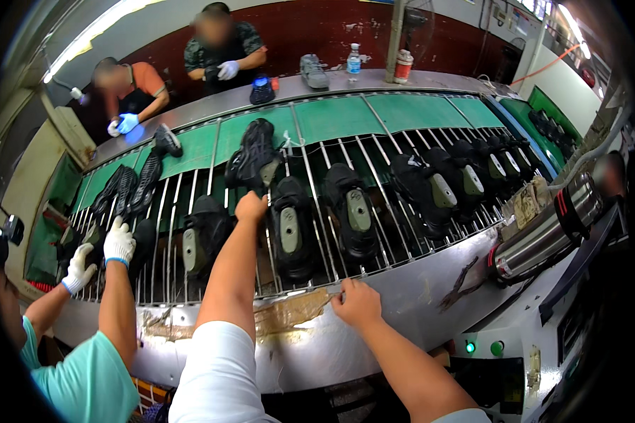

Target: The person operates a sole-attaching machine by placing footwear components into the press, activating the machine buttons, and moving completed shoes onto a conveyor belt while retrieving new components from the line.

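- Where our view runs left of our own fingers, a co-worker's gloved hands (120, 243) sit among dark shoes (145, 240), which they partly cover.
- Our left hand (252, 206) is at the near end of a black shoe (252, 151), directly beyond its fingertips, probably to steady it over the rods (316, 211); with the fingers partly hidden, we cannot tell whether they clamp it.
- Our right hand (358, 303) rests, fingers curled close together, at the metal table's rim (416, 283), perhaps for support; we cannot tell whether they grip it.
- Right of those fingers and farther away, shoes with pale blocks (442, 190) face upward, perhaps for easy reach; they overlap, so we cannot count them.
- Rightmost lies a steel cylinder (543, 233), its purpose unclear to us.
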Available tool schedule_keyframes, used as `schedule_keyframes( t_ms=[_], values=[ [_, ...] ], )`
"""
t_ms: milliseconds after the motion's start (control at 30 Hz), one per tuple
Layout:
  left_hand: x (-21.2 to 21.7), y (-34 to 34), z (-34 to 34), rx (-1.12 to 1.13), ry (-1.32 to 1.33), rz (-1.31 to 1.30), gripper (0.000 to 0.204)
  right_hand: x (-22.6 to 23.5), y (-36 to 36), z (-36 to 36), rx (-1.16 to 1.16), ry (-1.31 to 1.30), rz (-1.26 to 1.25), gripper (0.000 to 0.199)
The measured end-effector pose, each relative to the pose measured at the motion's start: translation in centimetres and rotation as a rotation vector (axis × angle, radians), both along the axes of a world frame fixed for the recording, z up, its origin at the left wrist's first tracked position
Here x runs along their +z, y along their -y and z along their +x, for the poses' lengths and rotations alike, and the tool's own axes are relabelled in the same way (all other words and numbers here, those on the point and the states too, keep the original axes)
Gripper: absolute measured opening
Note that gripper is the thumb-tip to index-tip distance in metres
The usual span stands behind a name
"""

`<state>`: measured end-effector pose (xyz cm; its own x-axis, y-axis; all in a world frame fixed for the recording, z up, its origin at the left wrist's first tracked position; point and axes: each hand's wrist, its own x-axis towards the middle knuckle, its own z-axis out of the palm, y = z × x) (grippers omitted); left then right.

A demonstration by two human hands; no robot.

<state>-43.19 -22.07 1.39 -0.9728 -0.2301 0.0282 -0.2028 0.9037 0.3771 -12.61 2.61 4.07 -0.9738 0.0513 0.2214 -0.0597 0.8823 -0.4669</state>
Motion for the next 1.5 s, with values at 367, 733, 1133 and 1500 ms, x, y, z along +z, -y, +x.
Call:
schedule_keyframes(
  t_ms=[367, 733, 1133, 1500],
  values=[
    [-3.2, 0.9, -3.1, -0.184, -0.198, -0.267, 0.03, -0.1, -0.2, -0.3, 0.07, -0.07, 0.015, 0.015],
    [18.0, -3.2, -4.1, -0.435, -0.446, -0.097, 0.038, 0.1, -0.1, 0.6, 0.025, -0.081, -0.016, 0.018],
    [39.6, 0.8, 28.5, -0.441, 0.084, 0.884, 0.035, 4.2, 10.4, 7.4, 0.464, 0.569, -1.275, 0.062],
    [29.1, 9.1, 59.7, -0.078, 0.369, 1.675, 0.03, 7.8, 9.2, 26.1, 0.658, 0.444, -2.301, 0.051]
  ],
)
